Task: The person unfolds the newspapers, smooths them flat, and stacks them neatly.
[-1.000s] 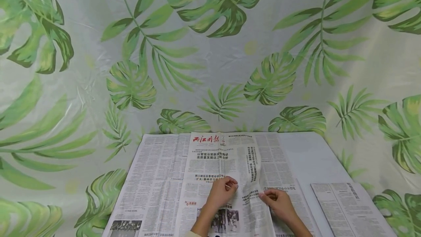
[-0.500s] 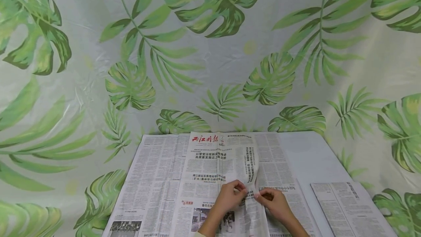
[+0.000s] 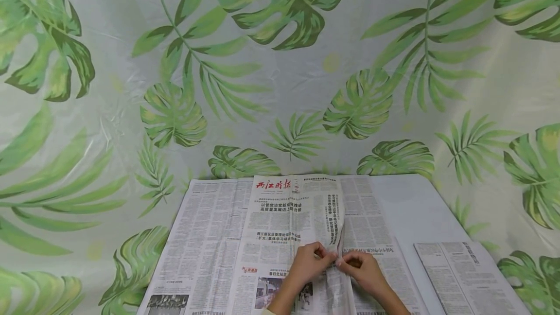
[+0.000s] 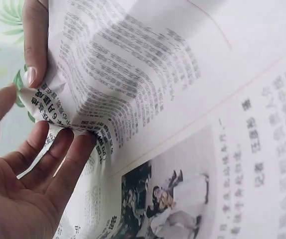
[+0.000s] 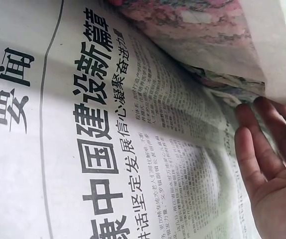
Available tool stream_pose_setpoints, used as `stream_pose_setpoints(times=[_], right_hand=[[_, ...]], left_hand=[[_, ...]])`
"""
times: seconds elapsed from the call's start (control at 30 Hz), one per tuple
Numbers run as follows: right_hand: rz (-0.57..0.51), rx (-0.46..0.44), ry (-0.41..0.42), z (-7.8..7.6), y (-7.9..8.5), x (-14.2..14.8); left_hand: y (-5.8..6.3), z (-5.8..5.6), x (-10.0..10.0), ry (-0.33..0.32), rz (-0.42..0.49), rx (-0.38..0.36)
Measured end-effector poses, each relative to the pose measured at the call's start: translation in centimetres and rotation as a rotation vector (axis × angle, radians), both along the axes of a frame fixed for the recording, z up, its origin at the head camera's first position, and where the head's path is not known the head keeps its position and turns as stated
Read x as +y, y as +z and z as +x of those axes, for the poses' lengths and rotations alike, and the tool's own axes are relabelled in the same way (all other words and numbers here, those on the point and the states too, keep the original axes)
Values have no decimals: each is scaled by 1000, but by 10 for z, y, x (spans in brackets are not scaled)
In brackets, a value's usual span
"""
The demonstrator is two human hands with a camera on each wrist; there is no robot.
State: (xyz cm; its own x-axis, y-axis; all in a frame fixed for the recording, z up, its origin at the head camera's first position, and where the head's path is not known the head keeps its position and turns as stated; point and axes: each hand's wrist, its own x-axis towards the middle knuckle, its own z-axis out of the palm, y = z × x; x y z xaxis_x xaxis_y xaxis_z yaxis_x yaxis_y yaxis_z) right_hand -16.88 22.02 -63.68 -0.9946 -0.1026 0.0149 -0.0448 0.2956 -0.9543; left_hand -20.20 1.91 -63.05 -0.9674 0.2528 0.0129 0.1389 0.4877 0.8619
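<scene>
A newspaper [image 3: 273,227] with a red masthead lies on the table, its right edge lifted and bowed between both hands. My left hand [image 3: 311,262] pinches that edge from the left, and in the left wrist view its fingers [image 4: 78,154] press against the wrinkled paper. Fingertips nearly meeting it, my right hand [image 3: 365,269] grips the same edge from the right. In the right wrist view the raised sheet shows a pink printed underside [image 5: 198,30], with the right fingers [image 5: 255,144] curled at its border and the thumb hidden behind the paper.
Wider newspaper sheets [image 3: 201,237] lie open beneath, reaching left and right of the front page. A folded newspaper [image 3: 463,276] sits at the table's right side, beyond a bare white strip of tabletop [image 3: 407,213]. A leaf-patterned curtain [image 3: 280,77] hangs behind.
My left hand has moved right from over the page to the lifted edge. The right hand has shifted slightly left with that edge, and the two hands have come together.
</scene>
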Motion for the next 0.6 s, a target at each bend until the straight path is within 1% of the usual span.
stream_pose_setpoints(times=[0.1,0.17,0.37,0.6], right_hand=[[-14,-7,21,1,-2,0],[-23,-9,36,1,-3,0],[-68,15,74,0,-5,0],[-80,43,118,1,-7,0]], left_hand=[[1,1,2,18,6,-40],[2,1,3,28,2,-54],[4,2,3,2,7,-75],[7,3,5,0,-24,-51]])
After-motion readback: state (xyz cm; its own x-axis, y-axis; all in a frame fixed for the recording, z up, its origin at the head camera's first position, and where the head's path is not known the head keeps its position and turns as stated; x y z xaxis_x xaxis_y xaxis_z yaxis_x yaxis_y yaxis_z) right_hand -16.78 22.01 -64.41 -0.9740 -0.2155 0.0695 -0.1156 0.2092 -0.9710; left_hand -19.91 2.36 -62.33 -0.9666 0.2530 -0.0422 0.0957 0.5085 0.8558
